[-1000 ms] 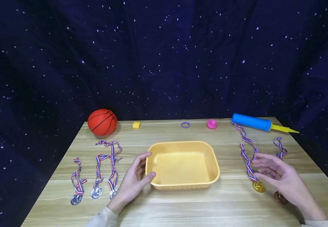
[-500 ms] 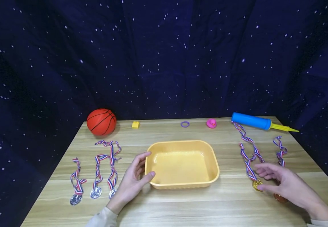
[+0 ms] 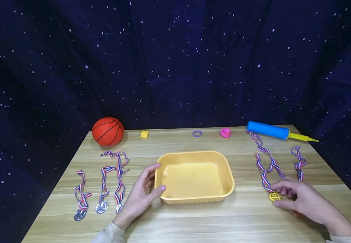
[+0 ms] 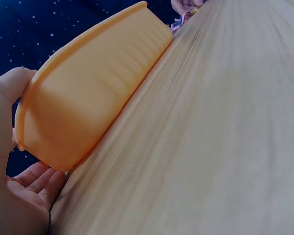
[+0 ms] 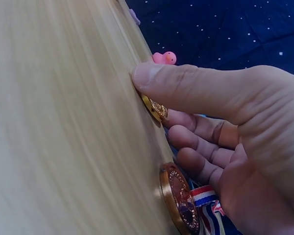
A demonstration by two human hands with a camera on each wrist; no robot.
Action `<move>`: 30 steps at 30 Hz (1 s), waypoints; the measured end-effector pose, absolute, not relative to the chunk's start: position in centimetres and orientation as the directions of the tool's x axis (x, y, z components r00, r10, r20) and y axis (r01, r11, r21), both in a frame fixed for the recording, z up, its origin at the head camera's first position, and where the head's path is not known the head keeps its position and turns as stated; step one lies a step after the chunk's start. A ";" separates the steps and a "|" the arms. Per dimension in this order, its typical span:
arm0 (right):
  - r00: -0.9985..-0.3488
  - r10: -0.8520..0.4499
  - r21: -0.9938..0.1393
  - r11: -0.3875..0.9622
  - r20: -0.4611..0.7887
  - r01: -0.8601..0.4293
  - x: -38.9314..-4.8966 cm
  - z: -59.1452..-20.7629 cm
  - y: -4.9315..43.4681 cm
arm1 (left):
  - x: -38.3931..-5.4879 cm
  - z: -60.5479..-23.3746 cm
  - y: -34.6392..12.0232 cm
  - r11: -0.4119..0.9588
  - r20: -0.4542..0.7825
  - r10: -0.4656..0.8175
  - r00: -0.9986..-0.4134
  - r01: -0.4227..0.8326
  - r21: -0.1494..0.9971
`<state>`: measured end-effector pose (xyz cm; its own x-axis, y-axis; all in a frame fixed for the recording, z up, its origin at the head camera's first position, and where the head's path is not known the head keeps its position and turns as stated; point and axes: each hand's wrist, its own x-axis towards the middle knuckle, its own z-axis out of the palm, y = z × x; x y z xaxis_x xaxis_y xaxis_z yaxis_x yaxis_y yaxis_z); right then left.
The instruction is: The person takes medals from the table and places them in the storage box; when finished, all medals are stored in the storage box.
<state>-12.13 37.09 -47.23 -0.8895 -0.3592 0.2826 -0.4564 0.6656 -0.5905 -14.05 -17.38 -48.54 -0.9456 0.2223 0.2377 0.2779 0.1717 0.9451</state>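
Note:
My left hand (image 3: 142,194) grips the left end of a yellow plastic tub (image 3: 193,199), thumb over the rim and fingers around the outer wall; the left wrist view shows fingertips low against the tub's wall (image 4: 63,117). At the right, my right hand (image 3: 303,202) pinches a gold medal (image 3: 274,196) by its edges between thumb and index finger, and the medal lies flat at the table. Its striped ribbon (image 3: 265,182) trails away behind it. A bronze medal (image 5: 179,198) lies beside the curled fingers, mostly hidden under the hand in the head view.
Several silver medals with ribbons, one of them a silver medal (image 3: 102,207), lie at the left. Along the back edge are a red basketball (image 3: 108,131), a yellow block (image 3: 144,134), a purple ring (image 3: 197,134), a pink duck (image 3: 225,132) and a blue pump (image 3: 268,130).
My right hand has come down from above the ribbons to the gold medal, and thumb and index finger have closed on its edges. The left hand stays on the tub.

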 end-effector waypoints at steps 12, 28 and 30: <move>-0.933 -0.232 -0.583 0.731 0.275 -0.354 -12.4 -46.7 35.0 | -14.0 -48.6 -17.4 0.180 0.223 0.217 -0.950 0.264 0.948; -0.960 -0.056 -0.810 0.524 0.275 -0.263 -12.6 -44.9 33.3 | -14.1 -48.6 -17.4 0.178 0.213 0.217 -0.953 0.253 0.951; -0.957 -0.055 -0.804 0.530 0.285 -0.270 -12.7 -44.4 33.2 | -14.1 -48.6 -17.4 0.179 0.217 0.220 -0.951 0.258 0.949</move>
<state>-12.69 33.17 -44.35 -0.9570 -0.0554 0.2848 -0.2699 0.5299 -0.8040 -14.10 -17.44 -48.60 -0.9512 0.2196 0.2169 0.2578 0.1791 0.9495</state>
